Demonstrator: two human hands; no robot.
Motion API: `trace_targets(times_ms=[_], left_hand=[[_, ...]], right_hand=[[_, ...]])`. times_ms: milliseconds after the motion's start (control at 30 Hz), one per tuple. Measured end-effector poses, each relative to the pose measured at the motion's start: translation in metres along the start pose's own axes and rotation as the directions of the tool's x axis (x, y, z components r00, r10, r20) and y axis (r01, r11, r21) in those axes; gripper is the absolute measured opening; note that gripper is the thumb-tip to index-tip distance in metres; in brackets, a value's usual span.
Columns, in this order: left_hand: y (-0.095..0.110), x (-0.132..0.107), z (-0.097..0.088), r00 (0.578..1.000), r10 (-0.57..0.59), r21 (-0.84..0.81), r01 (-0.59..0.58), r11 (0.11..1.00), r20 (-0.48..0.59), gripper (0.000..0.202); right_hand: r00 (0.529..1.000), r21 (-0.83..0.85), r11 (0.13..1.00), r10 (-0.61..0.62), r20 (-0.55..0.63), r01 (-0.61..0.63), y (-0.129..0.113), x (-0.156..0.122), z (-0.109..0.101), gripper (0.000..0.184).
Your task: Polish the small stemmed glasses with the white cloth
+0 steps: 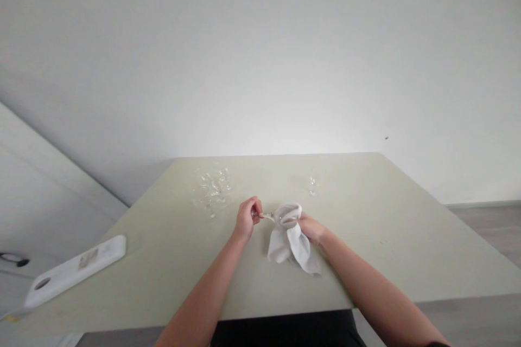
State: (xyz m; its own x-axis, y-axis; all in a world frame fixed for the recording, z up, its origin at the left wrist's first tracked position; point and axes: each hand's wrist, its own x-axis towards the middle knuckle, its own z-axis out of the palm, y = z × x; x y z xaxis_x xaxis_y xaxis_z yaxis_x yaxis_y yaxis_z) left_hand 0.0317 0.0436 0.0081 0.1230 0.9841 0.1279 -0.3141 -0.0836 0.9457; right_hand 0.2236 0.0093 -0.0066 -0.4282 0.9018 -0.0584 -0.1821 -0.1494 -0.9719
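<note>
Near the middle of the table, my left hand [249, 216] is closed around the foot end of a small stemmed glass [267, 216], lying sideways in the air. The glass's other end goes into a white cloth [287, 227], which hides its bowl. Closed on that cloth is my right hand [311, 226], its fingers partly covered by the folds. Loose ends of the cloth hang down towards the tabletop. Beyond my left hand stands a cluster of several clear glasses [214, 187]. A single clear glass [312, 185] stands farther back, beyond my right hand.
The pale green table [378, 260] reaches back to a white wall [264, 65]. At its left edge lies a long white box-like object [77, 271] with a dark oval at one end. A dark cable or ring [16, 260] is off to the left.
</note>
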Motion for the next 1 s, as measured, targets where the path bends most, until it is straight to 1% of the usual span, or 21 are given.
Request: trace_targets(times_ms=[67, 167, 200, 267, 333, 400, 533, 633, 733, 800, 867, 933, 1000], left_hand=[[0.001, -0.001, -0.001, 1.000, 0.000, 0.044, 0.000, 0.999, 0.014, 0.040], [0.002, -0.005, 0.000, 0.999, -0.001, 0.121, -0.003, 0.993, 0.034, 0.039], [0.002, -0.006, 0.001, 0.999, 0.000, 0.147, -0.006, 0.989, 0.044, 0.039], [0.003, -0.008, 0.002, 0.997, 0.009, 0.191, -0.023, 0.981, 0.073, 0.040], [0.004, -0.009, 0.004, 0.995, 0.026, 0.223, -0.047, 0.974, 0.093, 0.040], [0.005, -0.009, 0.005, 0.995, 0.035, 0.229, -0.054, 0.972, 0.088, 0.038], [0.005, -0.004, 0.002, 0.999, -0.016, 0.167, 0.009, 0.986, 0.039, 0.035], [0.003, -0.001, -0.002, 0.999, -0.049, 0.136, 0.047, 0.990, 0.013, 0.034], [0.001, 0.001, -0.003, 0.998, -0.056, 0.137, 0.052, 0.989, 0.024, 0.035], [0.001, 0.000, -0.003, 0.997, -0.059, 0.138, 0.053, 0.989, 0.042, 0.038], [0.001, -0.001, -0.002, 0.996, -0.064, 0.141, 0.054, 0.989, 0.068, 0.040], [0.001, -0.001, -0.001, 0.994, -0.068, 0.146, 0.056, 0.988, 0.085, 0.040], [0.000, -0.001, -0.001, 0.994, -0.081, 0.135, 0.070, 0.988, 0.079, 0.038]], right_hand=[[0.998, -0.053, 0.998, -0.039, 0.049, 0.042, -0.003, 0.000, 0.001, 0.028], [0.992, -0.139, 0.983, -0.111, 0.050, 0.117, -0.008, 0.000, 0.003, 0.029], [0.991, -0.160, 0.979, -0.126, 0.033, 0.130, -0.008, 0.001, 0.003, 0.028], [0.993, -0.158, 0.982, -0.116, -0.038, 0.109, -0.006, 0.001, 0.002, 0.026], [0.991, -0.112, 0.992, -0.077, -0.113, 0.064, -0.001, 0.003, -0.001, 0.025], [0.988, -0.070, 0.997, -0.044, -0.150, 0.034, 0.006, 0.004, -0.004, 0.026], [0.995, -0.066, 0.997, -0.043, -0.092, 0.037, 0.011, 0.006, -0.004, 0.029], [0.998, -0.077, 0.996, -0.056, -0.010, 0.055, 0.004, 0.004, 0.000, 0.028], [0.988, -0.141, 0.984, -0.097, 0.118, 0.113, -0.006, 0.001, 0.001, 0.023], [0.983, -0.184, 0.975, -0.097, 0.158, 0.126, -0.010, 0.000, 0.000, 0.022], [0.992, -0.176, 0.981, -0.063, 0.109, 0.081, -0.009, 0.000, -0.001, 0.024], [1.000, -0.116, 0.993, -0.017, 0.008, 0.018, -0.004, 0.001, -0.002, 0.031], [0.998, -0.051, 0.999, 0.009, -0.068, -0.012, 0.002, 0.002, -0.001, 0.035]])
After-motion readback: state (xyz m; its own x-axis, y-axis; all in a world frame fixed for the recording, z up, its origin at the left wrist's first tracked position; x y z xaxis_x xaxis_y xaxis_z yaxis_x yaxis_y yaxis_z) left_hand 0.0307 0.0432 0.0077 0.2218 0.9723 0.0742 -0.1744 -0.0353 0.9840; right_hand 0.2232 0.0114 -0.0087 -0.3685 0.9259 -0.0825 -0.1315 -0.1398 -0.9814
